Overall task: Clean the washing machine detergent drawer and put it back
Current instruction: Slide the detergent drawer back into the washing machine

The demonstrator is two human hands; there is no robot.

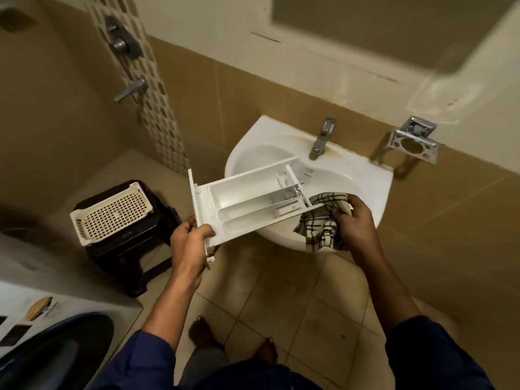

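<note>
Holding the detergent drawer [247, 201] by its front end, with the left hand [191, 240] curled tight round it. Keeping it out over the white sink [365, 175], open side up. Squeezing a bunched-up checked cloth [320, 229] in the right hand [354, 220], right against the far end of the drawer.

Already out of the washing machine [42, 319] down at the bottom left, so that part is done. Probably in the middle of wiping. Mostly white inside, but cannot tell about dirt in the small back parts. Left to do, most likely: finish wiping, then slide it back into the machine.

No water to be seen coming from the tap [322, 139]. Standing barefoot on beige floor tiles [295, 305] in a small bathroom. Off to the left, a dark stool [132, 249] with a cream plastic basket [112, 213] on top. Up on the tan wall, shower handles [121, 35] and a shiny metal holder [413, 142].
</note>
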